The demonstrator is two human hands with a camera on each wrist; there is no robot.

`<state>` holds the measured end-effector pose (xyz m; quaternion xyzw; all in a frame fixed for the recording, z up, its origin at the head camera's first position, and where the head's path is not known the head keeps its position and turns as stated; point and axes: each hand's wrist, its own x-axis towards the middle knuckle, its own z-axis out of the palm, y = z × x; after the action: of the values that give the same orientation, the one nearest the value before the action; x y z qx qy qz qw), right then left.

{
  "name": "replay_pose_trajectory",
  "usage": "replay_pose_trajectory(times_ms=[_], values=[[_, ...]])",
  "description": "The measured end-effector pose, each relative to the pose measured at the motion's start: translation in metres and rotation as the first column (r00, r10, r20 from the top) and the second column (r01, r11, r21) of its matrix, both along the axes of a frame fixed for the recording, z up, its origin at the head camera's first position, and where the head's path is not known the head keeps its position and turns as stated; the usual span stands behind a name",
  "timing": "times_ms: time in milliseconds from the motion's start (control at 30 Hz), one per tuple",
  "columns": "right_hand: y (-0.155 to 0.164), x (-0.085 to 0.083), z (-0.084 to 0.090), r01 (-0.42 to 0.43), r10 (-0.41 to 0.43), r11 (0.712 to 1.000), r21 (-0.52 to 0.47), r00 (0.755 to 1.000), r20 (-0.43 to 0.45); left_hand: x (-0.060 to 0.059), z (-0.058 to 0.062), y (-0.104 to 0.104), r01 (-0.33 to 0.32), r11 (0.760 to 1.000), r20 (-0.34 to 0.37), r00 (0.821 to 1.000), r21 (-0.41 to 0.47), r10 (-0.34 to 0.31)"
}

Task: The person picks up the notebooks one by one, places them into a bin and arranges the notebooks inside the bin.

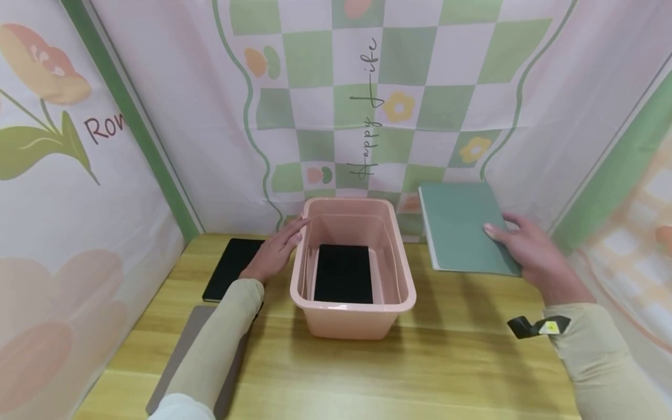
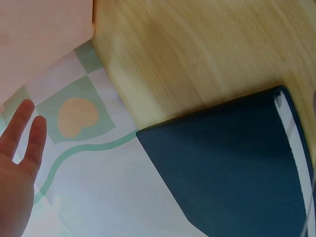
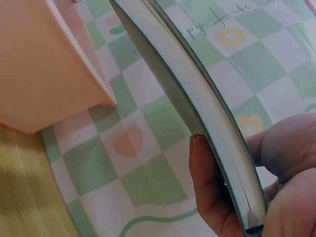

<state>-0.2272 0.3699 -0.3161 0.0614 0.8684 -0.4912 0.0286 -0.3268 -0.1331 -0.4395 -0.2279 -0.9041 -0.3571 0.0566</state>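
My right hand (image 1: 535, 251) grips a green notebook (image 1: 467, 227) by its right edge, thumb on the cover and fingers beneath. In the right wrist view the notebook's white pages (image 3: 207, 113) face the camera, pinched between thumb and fingers. The notebook is held up over the table, to the right of a pink plastic bin (image 1: 353, 324). Inside the bin, a black notebook (image 1: 343, 273) lies flat on the bottom. At the bin's left rim is my left hand (image 1: 275, 251), its fingers extended and nothing in its grasp.
A dark notebook (image 1: 231, 268) lies on the wooden table (image 1: 446, 361) left of the bin, partly behind the left hand. Nearer to me, a grey-brown notebook (image 1: 184, 344) sits partly under the left forearm. Patterned cloth (image 1: 409, 58) hangs behind and at both sides.
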Motion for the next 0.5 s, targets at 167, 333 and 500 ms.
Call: replay_pose_trajectory(times_ms=[167,333,500], values=[[-0.008,-0.001,0.006,0.0,0.0,1.0,0.014,1.0,0.001,0.0,0.0,0.001,-0.005,1.0,0.012,1.0,0.004,0.005],[-0.015,0.0,0.009,-0.004,0.004,1.0,0.023,1.0,0.008,-0.002,-0.002,0.0,-0.009,1.0,0.005,1.0,-0.004,0.009],[-0.023,0.0,0.009,-0.001,0.001,1.0,-0.003,1.0,0.013,-0.002,-0.002,0.0,-0.001,1.0,0.0,1.0,0.0,0.001]])
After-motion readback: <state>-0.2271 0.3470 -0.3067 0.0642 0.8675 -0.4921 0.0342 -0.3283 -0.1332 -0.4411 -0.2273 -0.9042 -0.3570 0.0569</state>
